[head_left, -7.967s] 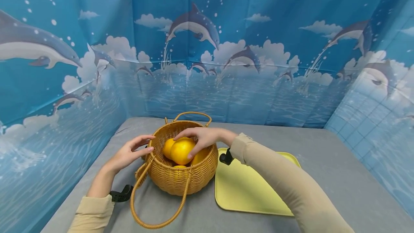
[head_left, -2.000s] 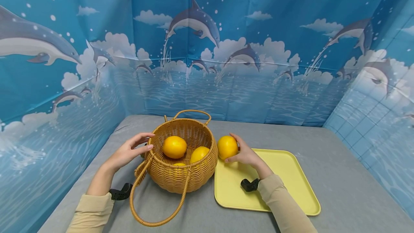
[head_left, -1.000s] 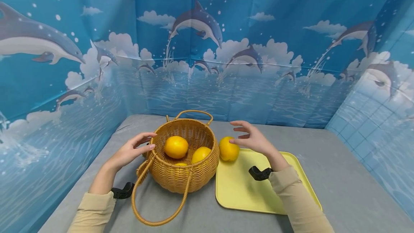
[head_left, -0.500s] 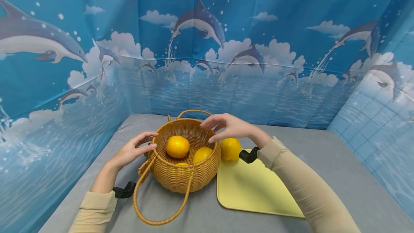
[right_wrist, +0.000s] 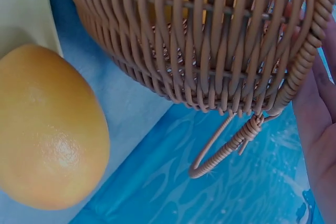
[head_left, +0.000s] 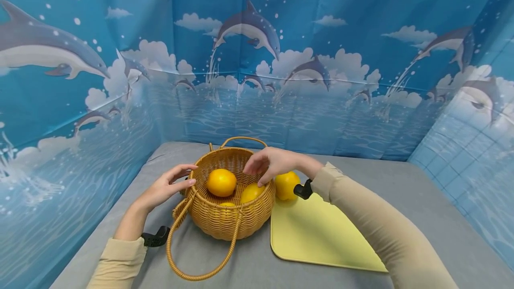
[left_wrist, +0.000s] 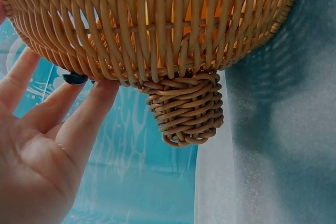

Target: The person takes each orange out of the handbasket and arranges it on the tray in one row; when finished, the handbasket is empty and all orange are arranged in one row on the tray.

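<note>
A round wicker basket (head_left: 230,224) stands left of the middle of the bed-like surface. Inside it lie a round yellow-orange fruit (head_left: 221,183) on the left, a second fruit (head_left: 251,193) on the right, and part of another fruit (head_left: 227,205) behind the front wall. My left hand (head_left: 158,193) rests its fairly straight fingertips against the basket's left side. Over the right rim reaches my right hand (head_left: 275,163), fingers loosely curved above the right fruit, thumb close to it; contact cannot be told. One more fruit (head_left: 287,186) sits outside, right of the basket.
The yellow tray (head_left: 317,235) lies right of the basket, partly under my right forearm. One basket handle (head_left: 202,276) hangs toward me; the other handle (head_left: 245,138) stands at the back. A dolphin-print curtain (head_left: 257,57) encloses the grey cloth surface (head_left: 377,182).
A fruit went from the basket to the tray's far left corner, where my right hand released it. That hand then came back left, down into the basket. My left hand stayed at the rim.
</note>
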`<action>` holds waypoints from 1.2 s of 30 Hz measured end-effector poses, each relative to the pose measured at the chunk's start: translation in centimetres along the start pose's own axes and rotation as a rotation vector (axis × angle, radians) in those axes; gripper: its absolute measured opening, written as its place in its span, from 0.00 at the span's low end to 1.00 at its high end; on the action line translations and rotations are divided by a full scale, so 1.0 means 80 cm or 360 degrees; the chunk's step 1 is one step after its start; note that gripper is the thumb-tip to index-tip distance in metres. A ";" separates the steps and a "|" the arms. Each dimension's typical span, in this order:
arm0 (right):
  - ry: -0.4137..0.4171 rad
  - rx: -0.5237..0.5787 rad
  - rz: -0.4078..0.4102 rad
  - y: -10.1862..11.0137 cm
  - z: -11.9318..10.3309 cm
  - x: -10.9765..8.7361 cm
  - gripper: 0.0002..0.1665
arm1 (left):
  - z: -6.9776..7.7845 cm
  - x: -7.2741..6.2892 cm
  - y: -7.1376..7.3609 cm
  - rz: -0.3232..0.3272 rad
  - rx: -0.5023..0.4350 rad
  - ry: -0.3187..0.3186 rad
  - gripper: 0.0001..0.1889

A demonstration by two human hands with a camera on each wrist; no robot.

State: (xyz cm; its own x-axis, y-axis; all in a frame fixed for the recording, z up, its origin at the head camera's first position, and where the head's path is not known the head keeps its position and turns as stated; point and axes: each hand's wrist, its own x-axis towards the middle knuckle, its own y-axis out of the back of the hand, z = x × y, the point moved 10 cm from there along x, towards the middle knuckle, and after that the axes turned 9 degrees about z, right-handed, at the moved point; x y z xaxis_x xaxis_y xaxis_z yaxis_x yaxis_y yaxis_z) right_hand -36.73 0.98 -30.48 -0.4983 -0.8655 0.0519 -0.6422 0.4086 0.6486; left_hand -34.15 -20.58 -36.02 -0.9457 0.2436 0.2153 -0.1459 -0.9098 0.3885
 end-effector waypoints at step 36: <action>-0.0094 -0.0830 -0.0198 -0.028 0.020 0.038 0.15 | 0.003 0.000 -0.002 0.0003 -0.0012 -0.0017 0.24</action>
State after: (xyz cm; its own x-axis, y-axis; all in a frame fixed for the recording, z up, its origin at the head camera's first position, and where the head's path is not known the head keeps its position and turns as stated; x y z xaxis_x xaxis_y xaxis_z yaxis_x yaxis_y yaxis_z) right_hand -37.72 -2.07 -33.00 -0.4783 -0.8743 -0.0825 -0.3317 0.0928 0.9388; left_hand -34.05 -20.38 -35.84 -0.9429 0.2450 0.2255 -0.1460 -0.9128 0.3814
